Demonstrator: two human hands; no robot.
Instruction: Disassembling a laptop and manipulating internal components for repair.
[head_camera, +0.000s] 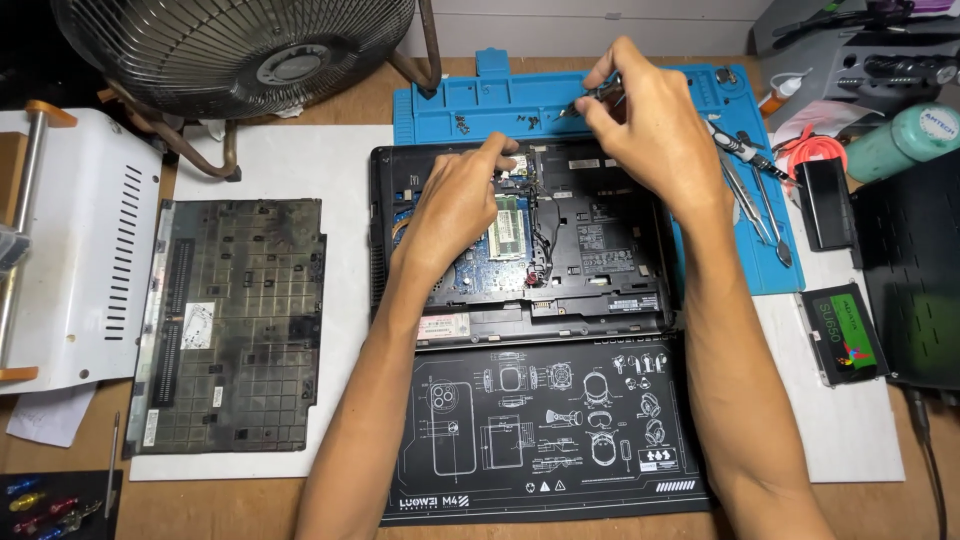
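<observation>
Wooden bench (340, 505), blue mat (500, 100), black mat (540, 440); fan (235, 45)

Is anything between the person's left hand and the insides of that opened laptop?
Nothing visible. The left hand rests directly on the exposed board of the open laptop, its cover panel lying aside on the left. The right hand holds a small tool above the blue mat.

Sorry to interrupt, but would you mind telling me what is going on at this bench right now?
A person has an opened laptop on the bench, its board exposed. The left hand rests on the board near the memory module. The right hand holds a small tool over the blue mat, where loose screws lie. The removed bottom cover lies to the left, a drive to the right, and tweezers sit on the mat.
</observation>
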